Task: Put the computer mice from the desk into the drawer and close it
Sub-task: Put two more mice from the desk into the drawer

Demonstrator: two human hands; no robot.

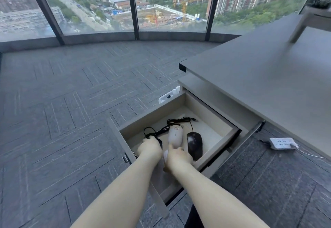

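Note:
The drawer [217, 148] under the grey desk [259, 77] is pulled out wide. Inside it lie a white mouse [175, 136] and, to its right, a black wired mouse [194, 145]. My left hand [149, 149] is inside the drawer, closed over another black mouse [160, 142] that is mostly hidden; its cable [157, 131] loops toward the drawer's back. My right hand [179, 157] touches the near end of the white mouse. A second pale object [165, 154] peeks out between my hands; I cannot tell what it is.
A white power strip [282, 143] with a plugged-in cable lies on the grey carpet right of the drawer. A small white object [169, 96] lies on the floor behind the drawer. Floor-to-ceiling windows run along the far side. A stand's leg [302, 25] rests on the desk top.

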